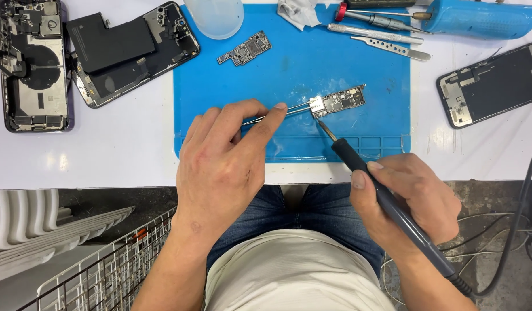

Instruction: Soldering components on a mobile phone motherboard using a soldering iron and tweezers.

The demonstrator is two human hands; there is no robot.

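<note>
On blue work mat (pixel 289 69), near its front edge: small circuit board (pixel 339 102), lying flat, metal shield at its left end. Left hand (pixel 223 161) over mat's lower left part, grip clenched on tweezers (pixel 277 112), thumb and forefinger pinching the shafts; tweezer tips touching the board's left end. Right hand (pixel 407 198) off the mat's front right corner, grip clenched around dark soldering iron (pixel 387 198), held like a pen, tip (pixel 323 128) slanting up-left to just below the board's left end; whether touching, cannot tell. Cable trailing from the iron's rear toward lower right.

Farther back on the mat: second, narrower circuit board (pixel 244 49), well apart from the first. Beside it, clear plastic cup (pixel 215 17). At mat's top right, screwdriver (pixel 381 22), flat metal pry tools (pixel 392 47), crumpled white wipe (pixel 297 12), blue case (pixel 485 18).

On white desk (pixel 122 155), left of mat: two opened phone bodies (pixel 33 63), (pixel 133 52), insides up. Right of mat: another opened phone (pixel 490 83). Below desk edge: jeans, white shirt, wire basket (pixel 110 270).
</note>
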